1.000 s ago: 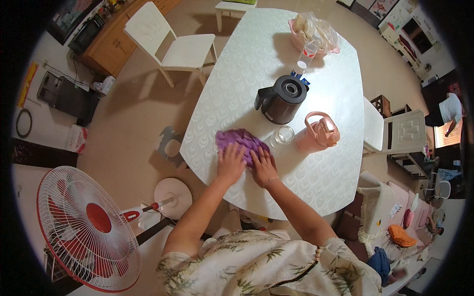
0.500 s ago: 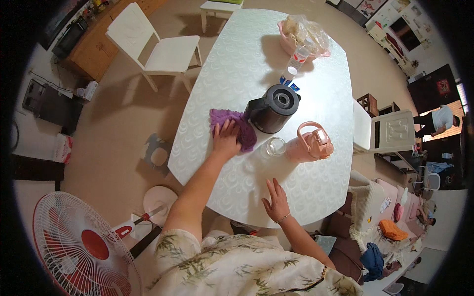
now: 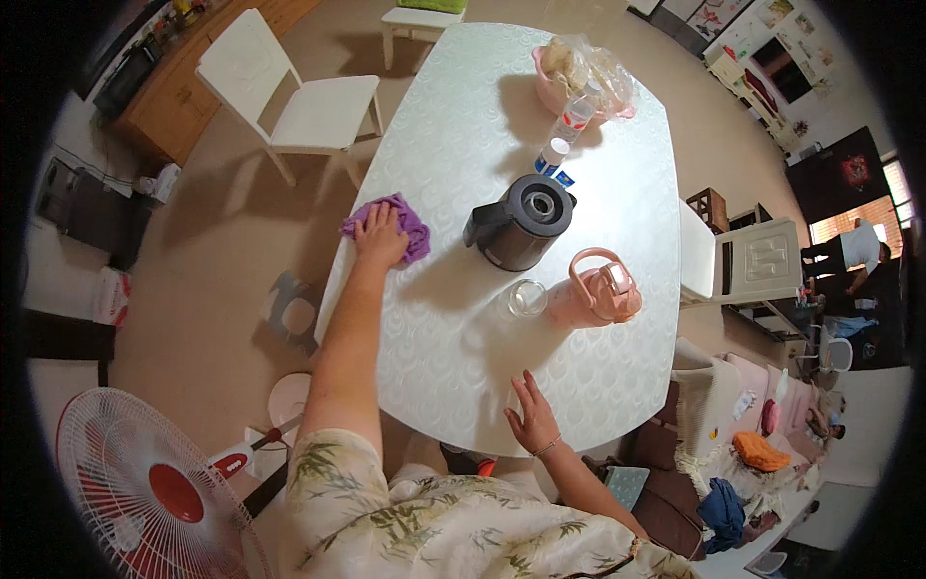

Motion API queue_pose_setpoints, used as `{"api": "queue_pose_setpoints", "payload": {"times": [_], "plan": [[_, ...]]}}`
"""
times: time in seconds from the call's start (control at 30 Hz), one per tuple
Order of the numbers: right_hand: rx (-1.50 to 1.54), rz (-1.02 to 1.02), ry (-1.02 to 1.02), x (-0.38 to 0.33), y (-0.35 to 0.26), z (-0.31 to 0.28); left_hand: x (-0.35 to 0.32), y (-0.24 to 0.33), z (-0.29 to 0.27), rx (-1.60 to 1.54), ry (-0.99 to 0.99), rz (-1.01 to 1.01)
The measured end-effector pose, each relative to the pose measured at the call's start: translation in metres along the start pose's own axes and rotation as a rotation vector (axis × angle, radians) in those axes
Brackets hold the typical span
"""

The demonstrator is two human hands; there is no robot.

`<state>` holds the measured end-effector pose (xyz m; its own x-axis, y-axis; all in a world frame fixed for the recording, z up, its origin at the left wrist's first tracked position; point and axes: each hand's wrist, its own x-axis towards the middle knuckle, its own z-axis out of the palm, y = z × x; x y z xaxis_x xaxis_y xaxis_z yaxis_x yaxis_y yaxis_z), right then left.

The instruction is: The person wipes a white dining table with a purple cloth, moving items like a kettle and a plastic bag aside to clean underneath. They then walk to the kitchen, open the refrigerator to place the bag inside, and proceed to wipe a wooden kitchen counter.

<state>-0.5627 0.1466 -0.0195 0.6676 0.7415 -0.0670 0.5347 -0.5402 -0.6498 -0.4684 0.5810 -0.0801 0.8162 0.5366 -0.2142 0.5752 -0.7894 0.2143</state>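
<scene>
Under my left hand is a crumpled purple cloth, pressed to the tabletop at the left edge of the white patterned table. My fingers spread over the cloth and hold it. My right hand is open over the near part of the table, fingers apart and nothing in it. To the right of the cloth stands a dark jug with a black lid and handle. Nearer me are a clear glass cup and a pink tumbler with a carry loop, both apart from my hands.
Farther back stand a small white-capped bottle, a clear bottle and a pink basin holding plastic bags. White chairs flank the table. A red and white fan stands at lower left, a covered sofa at right.
My left hand has slid the purple cloth leftward, away from the jug to the table's left edge. My right hand stays near the front edge; the whole view has shifted slightly.
</scene>
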Motion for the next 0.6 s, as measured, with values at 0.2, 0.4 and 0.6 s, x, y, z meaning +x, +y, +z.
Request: {"api": "queue_pose_setpoints", "payload": {"times": [0.2,0.4,0.6], "plan": [[0.059,-0.083,-0.069,0.006,0.004,0.002,-0.094,-0.046,0.014,0.033,0.056,-0.072],[0.137,-0.162,-0.147,0.006,0.003,0.013,-0.208,-0.029,0.040,0.002,0.045,-0.132],[0.107,-0.294,-0.265,-0.010,0.016,-0.004,-0.288,0.016,0.060,-0.015,0.031,-0.147]]}}
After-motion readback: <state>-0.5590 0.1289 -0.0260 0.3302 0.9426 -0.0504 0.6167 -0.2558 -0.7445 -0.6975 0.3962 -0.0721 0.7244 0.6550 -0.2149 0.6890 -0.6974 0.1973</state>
